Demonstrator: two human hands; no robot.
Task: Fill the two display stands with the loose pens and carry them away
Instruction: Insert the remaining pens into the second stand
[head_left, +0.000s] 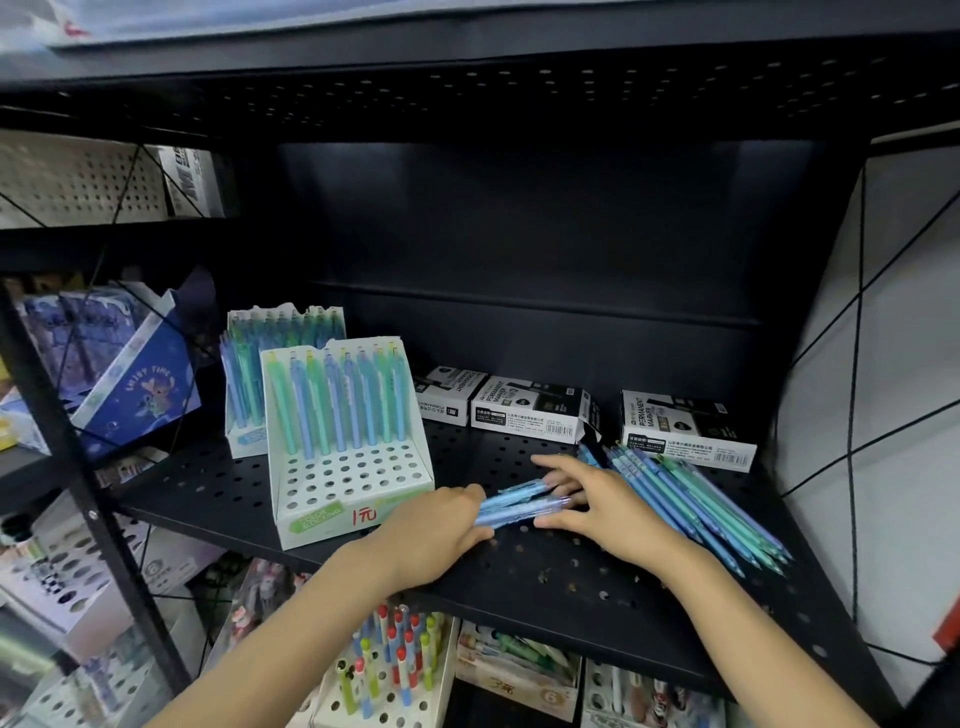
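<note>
Two white display stands sit on the black perforated shelf (571, 582). The front stand (343, 483) has one back row of blue and green pens and several bare holes. The rear stand (249, 395) behind it is packed with pens. A heap of loose blue and teal pens (696, 499) lies at the right. My left hand (441, 530) grips one end of a small bundle of blue pens (519, 501). My right hand (597, 499) holds the bundle's other end with curled fingers, just left of the heap.
Three black-and-white permanent marker boxes (530, 410) line the back of the shelf. A blue cartoon box (130, 384) leans on the neighbouring shelf at left. Below are more pen stands (389, 670). A black upright post (78, 467) borders the left side.
</note>
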